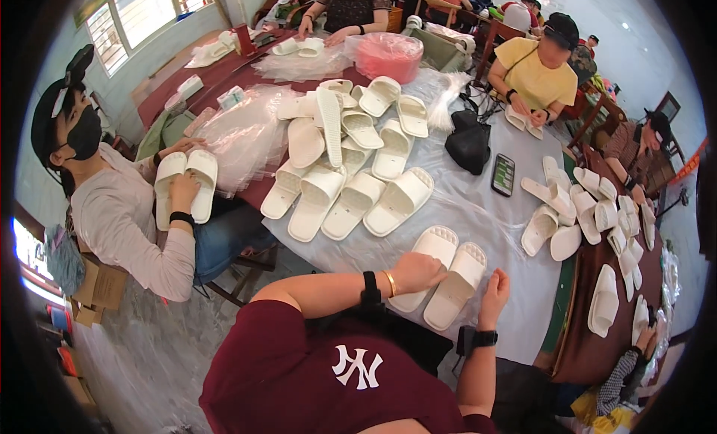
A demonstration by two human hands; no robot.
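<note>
Side by side on the sheeted table in front of me lie two white slippers, a left slipper [437, 244] and a right slipper [461, 276], with toe ends toward me. My left hand [415, 273] is over the left slipper, its fingers curled inward near the gap between the pair. Whatever those fingers hold, if anything, is hidden. Just right of the right slipper, my right hand [494, 290] is raised with its fingers loosely bent and apart, holding nothing that shows. A heap of white slippers [351, 202] sits beyond my left hand.
Clear plastic bags [243, 139] lie left of the heap. Behind it is a pink bundle [387, 57]; a black bag [469, 141] and a phone [503, 174] lie to its right. More slippers [565, 242] cover the right side. Co-workers sit around, one holding slippers [172, 184].
</note>
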